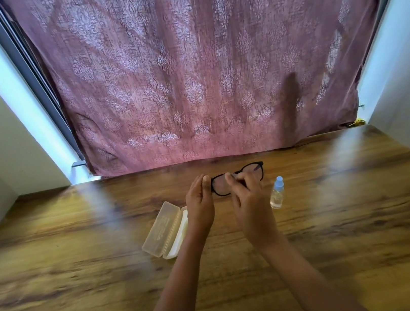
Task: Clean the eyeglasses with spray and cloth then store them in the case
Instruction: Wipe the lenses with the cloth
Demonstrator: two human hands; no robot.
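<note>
- A person's left hand (200, 204) is pinching the outer end of the glasses (220, 184) between thumb and fingertips. It is gripping the frame rather than the glass, which looks like a way of steadying them without smudging.
- The right hand (249, 202) is curling over the middle of the frame, its thumb and fingers closing on one lens from both sides, as for rubbing. Something pale is showing at those fingertips, but it is too small to tell whether it is the cloth.
- The glasses are being held up off the table (80, 254), lenses facing the person. They are hanging between the two hands and just beyond the other items, probably so that both faces of a lens can be reached.
- The bottle (277, 193) of spray is standing upright with its blue cap on, just beside the right wrist. That suggests spraying is done or within easy reach.
- The case (160, 228) is lying open just beside the left hand and partly behind the left wrist, lid flung back and ready to receive the glasses. A white patch is showing in its base, either lining or cloth.
- Judged from this, the wiping step is under way and storing is not yet done.
- A patterned curtain (187, 78) is hanging behind the table.
</note>
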